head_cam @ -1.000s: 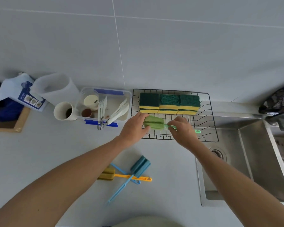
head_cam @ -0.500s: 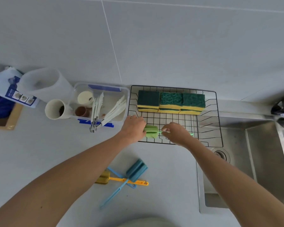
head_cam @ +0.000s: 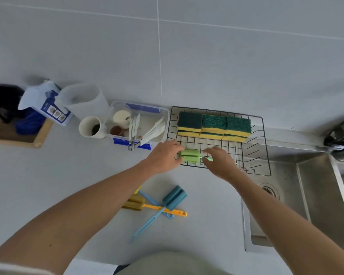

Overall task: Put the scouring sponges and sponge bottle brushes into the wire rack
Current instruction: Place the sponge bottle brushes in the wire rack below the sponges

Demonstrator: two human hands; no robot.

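A black wire rack (head_cam: 263, 147) stands against the wall with several green-and-yellow scouring sponges (head_cam: 213, 126) lined along its back. A green sponge bottle brush (head_cam: 190, 155) lies low over the rack's front left. My left hand (head_cam: 164, 156) grips its sponge head; my right hand (head_cam: 219, 160) pinches its thin green handle. On the counter nearer me lie a blue sponge brush (head_cam: 174, 196) and a yellow sponge brush (head_cam: 135, 202), their handles crossed.
A clear plastic tub (head_cam: 159, 114) with utensils, a white cup (head_cam: 90, 127) and a translucent jug (head_cam: 83, 100) stand left of the rack. A steel sink (head_cam: 306, 195) lies to the right. A wooden tray (head_cam: 36, 138) sits far left.
Both hands have lowered the green brush from above the rack down to its front left floor. The camera shifted slightly.
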